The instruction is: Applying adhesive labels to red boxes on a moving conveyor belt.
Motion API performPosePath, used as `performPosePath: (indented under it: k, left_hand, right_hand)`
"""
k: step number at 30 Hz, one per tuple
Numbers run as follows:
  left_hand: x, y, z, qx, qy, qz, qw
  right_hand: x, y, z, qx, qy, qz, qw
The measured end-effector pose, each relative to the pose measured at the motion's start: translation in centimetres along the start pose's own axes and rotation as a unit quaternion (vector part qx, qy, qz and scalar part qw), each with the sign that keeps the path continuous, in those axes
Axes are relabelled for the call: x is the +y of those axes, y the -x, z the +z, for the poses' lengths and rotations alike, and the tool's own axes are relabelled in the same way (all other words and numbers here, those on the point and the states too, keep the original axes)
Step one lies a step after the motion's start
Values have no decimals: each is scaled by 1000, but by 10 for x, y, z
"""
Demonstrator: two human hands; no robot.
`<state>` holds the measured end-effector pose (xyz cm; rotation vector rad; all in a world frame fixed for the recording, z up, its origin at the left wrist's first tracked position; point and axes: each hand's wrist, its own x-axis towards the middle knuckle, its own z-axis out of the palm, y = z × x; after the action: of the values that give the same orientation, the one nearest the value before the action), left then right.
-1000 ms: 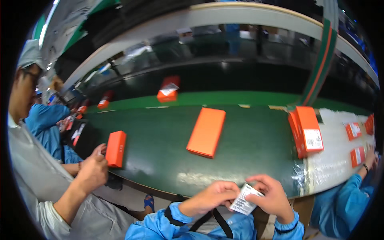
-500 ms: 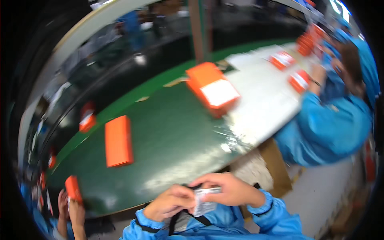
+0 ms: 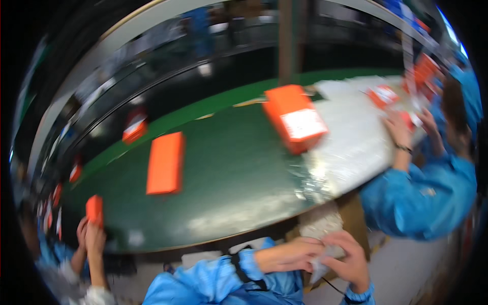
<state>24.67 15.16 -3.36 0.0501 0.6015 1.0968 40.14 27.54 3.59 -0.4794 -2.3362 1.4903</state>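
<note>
My left hand (image 3: pixel 297 254) and my right hand (image 3: pixel 351 259) are together just off the front edge of the table. A small whitish, crinkled packet (image 3: pixel 321 265) is between them, blurred by motion. Thumb and fingers of the right hand are closed on its upper part. The left hand's fingers are closed at its left edge and partly hide it. Beneath the hands, beside the table edge, is an open brown carton (image 3: pixel 357 216) with a pale lining or contents (image 3: pixel 320 219).
On the green table (image 3: pixel 223 173) lie a long orange box (image 3: pixel 165 162) and a larger orange box (image 3: pixel 288 104) with a white label. A co-worker in blue (image 3: pixel 417 203) handles orange items at right. Another person's hands (image 3: pixel 93 236) hold an orange box (image 3: pixel 94 209) at left.
My hands have moved right and slightly down in the picture with the packet, over the carton's side. The view has shifted. The right co-worker's hands have reached onto an orange item.
</note>
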Motion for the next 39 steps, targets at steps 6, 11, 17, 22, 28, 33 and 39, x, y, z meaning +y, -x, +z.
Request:
performPosePath:
  k: [6,11,17,22,28,33,39]
  left_hand:
    - [-32,-78,-18,-163,78,15,983]
    - [-51,-115,-22,295,-437,248,813]
    - [-61,-104,-24,321,-373,220,843]
    - [1,93,5,248,-316,438,804]
    - [41,198,-30,428,-322,552,639]
    - [65,241,-61,418,-153,617,649]
    - [113,287,-106,650,-393,549,349]
  right_hand:
    - [17,17,-8,53,8,-56,997]
    - [7,12,-44,208,36,-10,978]
    - [-21,-3,-71,145,162,81,973]
    - [-68,-83,27,-107,156,-7,982]
    - [-131,-153,158,-74,125,-254,956]
    - [-100,-175,211,-75,-155,20,985]
    - [-104,-224,223,-2,-175,85,981]
